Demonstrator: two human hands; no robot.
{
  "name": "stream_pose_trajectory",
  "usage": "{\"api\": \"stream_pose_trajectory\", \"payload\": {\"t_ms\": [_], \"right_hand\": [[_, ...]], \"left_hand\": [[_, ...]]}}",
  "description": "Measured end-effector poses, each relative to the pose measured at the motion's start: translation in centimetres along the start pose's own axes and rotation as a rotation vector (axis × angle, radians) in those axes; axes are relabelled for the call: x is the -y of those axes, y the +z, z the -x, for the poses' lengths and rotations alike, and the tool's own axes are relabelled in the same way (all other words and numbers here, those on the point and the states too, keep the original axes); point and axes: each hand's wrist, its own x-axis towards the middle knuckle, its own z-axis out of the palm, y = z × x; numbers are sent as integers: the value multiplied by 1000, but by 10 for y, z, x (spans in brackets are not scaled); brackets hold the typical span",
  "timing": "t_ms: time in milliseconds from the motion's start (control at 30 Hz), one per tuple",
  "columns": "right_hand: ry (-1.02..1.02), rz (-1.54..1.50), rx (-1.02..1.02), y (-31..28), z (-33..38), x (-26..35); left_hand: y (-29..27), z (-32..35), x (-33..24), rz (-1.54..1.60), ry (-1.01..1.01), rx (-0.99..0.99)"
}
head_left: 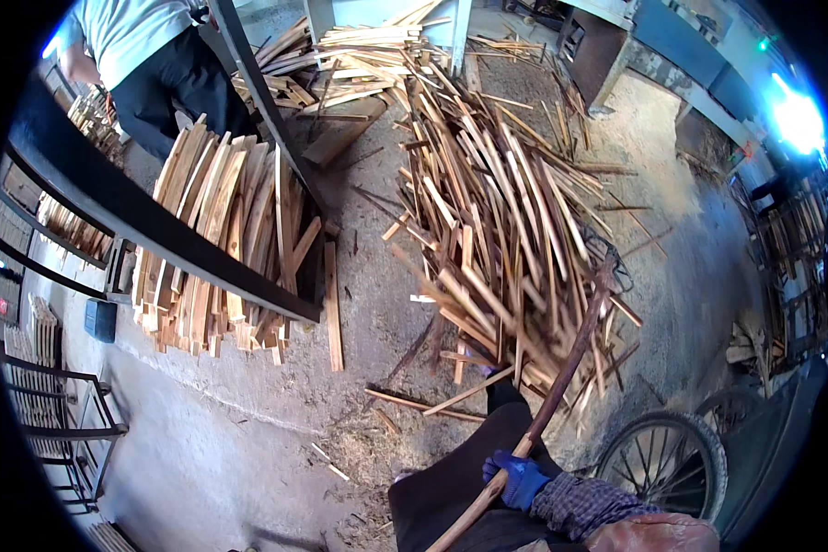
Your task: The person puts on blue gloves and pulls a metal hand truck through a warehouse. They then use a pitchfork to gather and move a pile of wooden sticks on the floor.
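Observation:
My right hand [517, 479], in a blue glove below a checked sleeve, is closed round a long wooden pole [561, 377]. The pole slants from the lower edge up and to the right, over the near right side of a big loose pile of wooden strips [497, 202]. Its far end lies by a dark, mesh-like piece [607, 253] that I cannot make out well. My dark-trousered leg [455, 478] stretches toward the pile's near end, where the foot is mostly hidden among strips. My left hand is out of view.
A neat stack of strips [216, 230] stands to the left behind a dark metal frame [156, 216]. Beyond it another person [170, 74] stands bent over. A spoked cart wheel [667, 465] is near my right arm. Loose strips and sawdust litter the concrete floor [239, 442].

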Motion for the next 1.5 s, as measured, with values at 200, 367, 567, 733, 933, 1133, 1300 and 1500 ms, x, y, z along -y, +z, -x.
{"api": "stream_pose_trajectory", "payload": {"t_ms": [200, 367, 567, 733, 933, 1133, 1300, 1500], "right_hand": [[-256, 75, -24, 80, 23, 129], [-829, 252, 304, 138, -44, 320], [-939, 348, 21, 292, -91, 546], [-817, 512, 108, 370, -93, 525], [-691, 617, 17, 359, -146, 480], [-597, 519, 175, 338, -68, 411], [-398, 393, 195, 318, -12, 409], [-404, 443, 142, 339, -17, 430]], "left_hand": [[15, -41, -56, -54, -96, -28], [65, -97, -126, -185, 43, 55], [135, -230, -305, -447, 681, -24], [49, -260, -514, 979, 158, 1024], [87, -252, -468, 1243, 32, 929], [65, -177, -411, 1312, -177, 1036], [98, -113, -434, 775, -478, 359], [69, -153, -424, 1056, -297, 915]]}}
